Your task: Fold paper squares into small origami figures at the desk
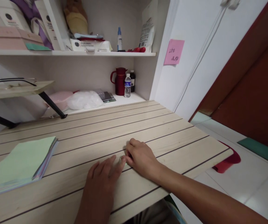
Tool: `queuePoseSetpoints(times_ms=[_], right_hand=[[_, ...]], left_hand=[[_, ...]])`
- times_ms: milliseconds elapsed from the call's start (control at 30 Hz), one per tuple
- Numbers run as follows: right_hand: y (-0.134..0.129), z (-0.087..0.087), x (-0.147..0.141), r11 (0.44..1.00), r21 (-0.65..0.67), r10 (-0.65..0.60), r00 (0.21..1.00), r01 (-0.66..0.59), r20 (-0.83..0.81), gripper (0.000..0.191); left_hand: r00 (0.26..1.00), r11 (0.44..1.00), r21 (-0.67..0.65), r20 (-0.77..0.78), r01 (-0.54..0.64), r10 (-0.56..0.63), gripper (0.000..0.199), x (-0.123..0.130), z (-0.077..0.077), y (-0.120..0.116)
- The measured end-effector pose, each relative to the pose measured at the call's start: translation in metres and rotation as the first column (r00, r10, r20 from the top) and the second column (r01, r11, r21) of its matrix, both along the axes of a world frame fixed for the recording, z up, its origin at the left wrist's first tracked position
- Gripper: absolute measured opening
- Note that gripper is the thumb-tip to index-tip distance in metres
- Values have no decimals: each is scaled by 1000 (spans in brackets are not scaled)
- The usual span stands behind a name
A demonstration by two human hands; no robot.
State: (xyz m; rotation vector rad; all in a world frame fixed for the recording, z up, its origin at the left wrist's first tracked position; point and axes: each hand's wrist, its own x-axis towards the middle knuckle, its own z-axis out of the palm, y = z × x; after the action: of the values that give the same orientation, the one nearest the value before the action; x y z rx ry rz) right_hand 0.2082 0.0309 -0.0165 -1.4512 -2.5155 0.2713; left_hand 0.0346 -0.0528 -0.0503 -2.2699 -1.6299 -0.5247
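Observation:
Both hands rest close together on the slatted wooden table (129,124). Between them a small pale green piece, which looks like paper (120,159), shows only in part. My left hand (102,175) has its thumb and forefinger around that piece, with the other fingers bent on the tabletop. Curled inward beside it is my right hand (141,157), its thumb close to the left thumb; what its fingers hold, if anything, is hidden. A stack of coloured paper (23,158), light green sheet on top, lies to the left.
Behind the table are a red jug (120,82), a water bottle (127,85) and a white plastic bag (84,100). A small raised stand (19,90) carries glasses at left. The table's right edge drops toward a tiled floor with a red stool (228,160).

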Motion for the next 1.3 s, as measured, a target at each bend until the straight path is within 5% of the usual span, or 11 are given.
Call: queuePoseSetpoints(times_ms=[133, 333, 467, 600, 833, 1300], right_hand=[[0, 0, 0, 1000, -4, 5, 1000, -5, -7, 21], [-1, -1, -1, 1000, 22, 5, 999, -4, -36, 20], [-1, -5, 10, 1000, -7, 23, 972, -26, -235, 7], [-16, -6, 31, 995, 1, 89, 898, -99, -431, 34], [-56, -7, 41, 967, 106, 248, 956, -234, -158, 48], [-55, -5, 29, 969, 143, 212, 974, -200, -73, 36]], left_hand=[[1000, 1000, 3, -28, 7, -7, 70, -2, -2, 0], [997, 979, -189, 1, -74, 76, 68, 4, 5, 0], [990, 958, -257, 24, -125, 136, 69, 9, 12, -1], [988, 952, -274, 30, -138, 152, 73, 11, 14, -2], [990, 952, -275, -6, -138, 141, 72, 11, 15, -2], [988, 951, -271, -81, -148, 131, 71, 6, 9, -21]])
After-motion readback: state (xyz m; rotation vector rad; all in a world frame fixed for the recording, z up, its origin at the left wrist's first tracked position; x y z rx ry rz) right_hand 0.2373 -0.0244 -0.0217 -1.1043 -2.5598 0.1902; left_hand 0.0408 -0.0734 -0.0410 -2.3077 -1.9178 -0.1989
